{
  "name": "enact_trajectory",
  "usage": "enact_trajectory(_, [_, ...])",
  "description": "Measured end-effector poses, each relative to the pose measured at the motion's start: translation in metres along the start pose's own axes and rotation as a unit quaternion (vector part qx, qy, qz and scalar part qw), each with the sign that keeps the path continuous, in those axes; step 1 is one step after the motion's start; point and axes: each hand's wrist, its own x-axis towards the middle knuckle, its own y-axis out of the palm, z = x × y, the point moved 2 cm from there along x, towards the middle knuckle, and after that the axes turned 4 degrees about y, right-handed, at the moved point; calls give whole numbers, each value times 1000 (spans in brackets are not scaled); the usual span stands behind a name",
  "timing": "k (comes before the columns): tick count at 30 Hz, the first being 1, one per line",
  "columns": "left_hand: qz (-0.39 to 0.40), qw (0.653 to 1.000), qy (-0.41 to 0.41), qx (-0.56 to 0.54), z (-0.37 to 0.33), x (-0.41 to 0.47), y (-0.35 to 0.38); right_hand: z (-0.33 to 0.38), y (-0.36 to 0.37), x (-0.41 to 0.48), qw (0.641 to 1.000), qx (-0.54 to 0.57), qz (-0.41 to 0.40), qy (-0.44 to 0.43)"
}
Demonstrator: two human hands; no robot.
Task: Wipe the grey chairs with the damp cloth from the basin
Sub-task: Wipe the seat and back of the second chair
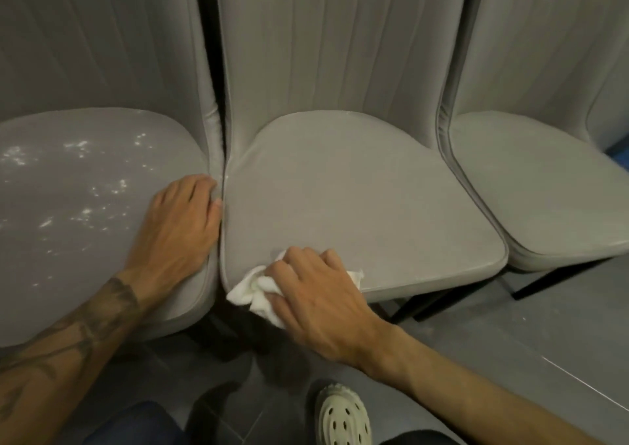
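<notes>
Three grey upholstered chairs stand side by side. My right hand (pixel 316 295) presses a crumpled white cloth (pixel 253 289) onto the front left corner of the middle chair's seat (pixel 357 199). My left hand (pixel 180 227) lies flat on the right edge of the left chair's seat (pixel 78 206), with its fingertips at the gap between the two chairs. The left seat is speckled with white flecks. The right chair's seat (pixel 531 186) is partly in view. No basin is in view.
Dark tiled floor (pixel 476 335) lies below the seats, with black chair legs (pixel 418 305) under the middle and right chairs. My foot in a pale clog (pixel 342 414) stands close in front of the middle chair.
</notes>
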Motion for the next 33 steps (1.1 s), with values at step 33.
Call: enact_trajectory(33, [18,999,23,24,-23,-16,11,-97,-13,-61,969,-87,-98,210])
